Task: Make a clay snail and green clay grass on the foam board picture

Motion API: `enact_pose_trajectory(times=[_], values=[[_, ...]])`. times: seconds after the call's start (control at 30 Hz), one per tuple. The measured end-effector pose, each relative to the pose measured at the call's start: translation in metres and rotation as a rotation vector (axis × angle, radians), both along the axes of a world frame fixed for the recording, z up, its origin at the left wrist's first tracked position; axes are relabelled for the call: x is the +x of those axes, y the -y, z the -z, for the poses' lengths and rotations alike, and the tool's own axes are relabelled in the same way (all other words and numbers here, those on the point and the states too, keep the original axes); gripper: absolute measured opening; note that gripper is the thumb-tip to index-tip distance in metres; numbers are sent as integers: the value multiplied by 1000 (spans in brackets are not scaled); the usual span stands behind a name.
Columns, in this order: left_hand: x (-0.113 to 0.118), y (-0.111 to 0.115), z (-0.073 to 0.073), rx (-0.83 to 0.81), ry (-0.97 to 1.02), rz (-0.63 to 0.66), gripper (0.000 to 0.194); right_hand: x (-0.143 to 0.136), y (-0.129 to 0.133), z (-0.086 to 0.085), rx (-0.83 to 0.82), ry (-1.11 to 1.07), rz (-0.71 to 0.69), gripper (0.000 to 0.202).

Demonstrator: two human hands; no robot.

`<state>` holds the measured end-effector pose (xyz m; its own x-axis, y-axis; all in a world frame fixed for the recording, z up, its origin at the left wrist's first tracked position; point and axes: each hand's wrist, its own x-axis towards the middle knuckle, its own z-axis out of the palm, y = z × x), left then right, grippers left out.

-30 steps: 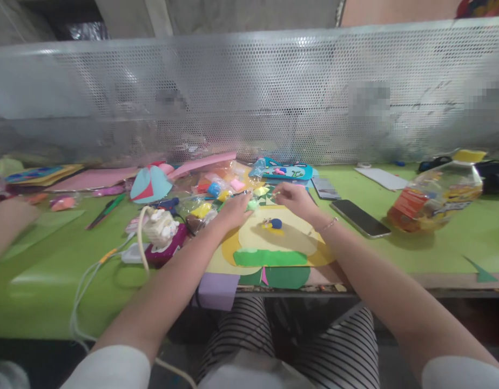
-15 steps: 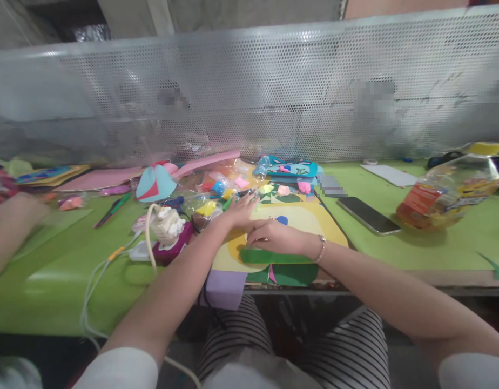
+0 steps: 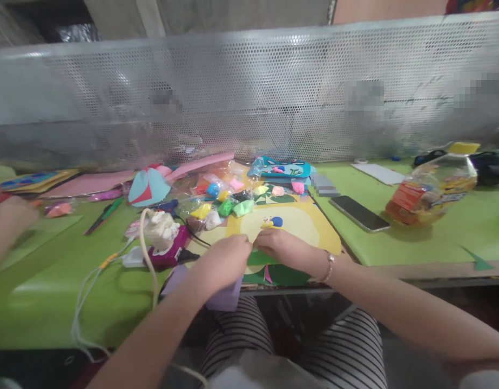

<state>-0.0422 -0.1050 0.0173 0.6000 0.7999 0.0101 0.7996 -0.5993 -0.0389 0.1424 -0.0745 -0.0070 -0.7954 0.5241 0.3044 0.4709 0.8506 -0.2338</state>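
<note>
My left hand [image 3: 229, 258] is closed over the near left part of the yellow paper sheet [image 3: 328, 229]; its fingertips are pressed together, and what they hold, if anything, is too small to make out. Close beside it, nearly touching, my right hand [image 3: 276, 246] is also closed in a pinch, over the green strip [image 3: 298, 259] along the sheet's near side. Just beyond my right fingers lies a small blue and yellow clay figure [image 3: 277, 221]. Bags of coloured clay [image 3: 225, 207] lie past the sheet.
To the left stand a purple power block [image 3: 166, 254] with cables and a pair of scissors [image 3: 103, 216]. A phone [image 3: 359, 213] and a plastic bottle [image 3: 430, 189] are on the right. Another person's hand [image 3: 10, 221] is at the far left. A perforated metal screen [image 3: 249, 97] stands behind.
My left hand has drawn back from the clay bags to beside my right hand, and its fingers have closed. The small clay figure shows more fully. The view has shifted slightly.
</note>
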Motion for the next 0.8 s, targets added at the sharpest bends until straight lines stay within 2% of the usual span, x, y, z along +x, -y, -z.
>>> enact_pose_trajectory(times=[0.07,0.13,0.27,0.37,0.5,0.67,0.8], values=[[2,23,18,125,54,60,28,4,5,1,50,66,2,20],[5,36,35,228,87,75,32,8,9,1,94,105,12,25],[12,41,55,334,235,-95,39,11,17,0,122,80,89,37],[16,40,59,341,282,-158,42,7,24,0,104,71,104,43],[19,43,62,367,273,-170,42,-1,40,2,109,117,92,47],[22,45,64,341,233,-205,44,-7,59,8,161,173,216,55],[22,46,62,318,223,-210,44,-11,61,10,174,186,263,56]])
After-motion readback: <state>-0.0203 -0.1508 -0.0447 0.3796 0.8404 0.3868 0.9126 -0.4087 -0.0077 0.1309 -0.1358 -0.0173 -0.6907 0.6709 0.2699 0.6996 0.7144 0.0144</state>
